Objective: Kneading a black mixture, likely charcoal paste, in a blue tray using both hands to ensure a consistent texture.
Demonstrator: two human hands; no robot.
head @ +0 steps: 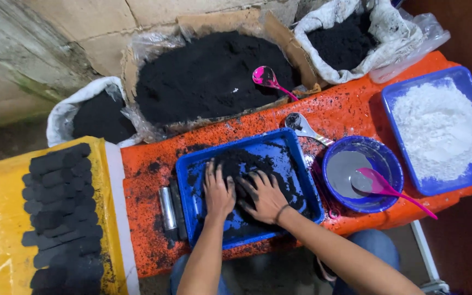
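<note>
A blue rectangular tray (296, 164) sits on an orange table (345, 109) and holds a heap of black powder (241, 164). My left hand (218, 191) lies flat on the near left side of the heap, fingers spread. Just to its right, my right hand (264, 195) presses into the same heap with its fingers apart and blackened. A dark band circles my right wrist. Neither hand closes around anything.
A round blue bowl (386, 158) of grey liquid holds a pink spoon (383, 188). A blue tray of white powder (438, 128) stands at right. Behind lie a big black powder pile (203, 76) with a pink scoop (266, 76), a metal spoon (301, 125), two sacks. Black briquettes (61, 213) lie on a yellow sheet at left.
</note>
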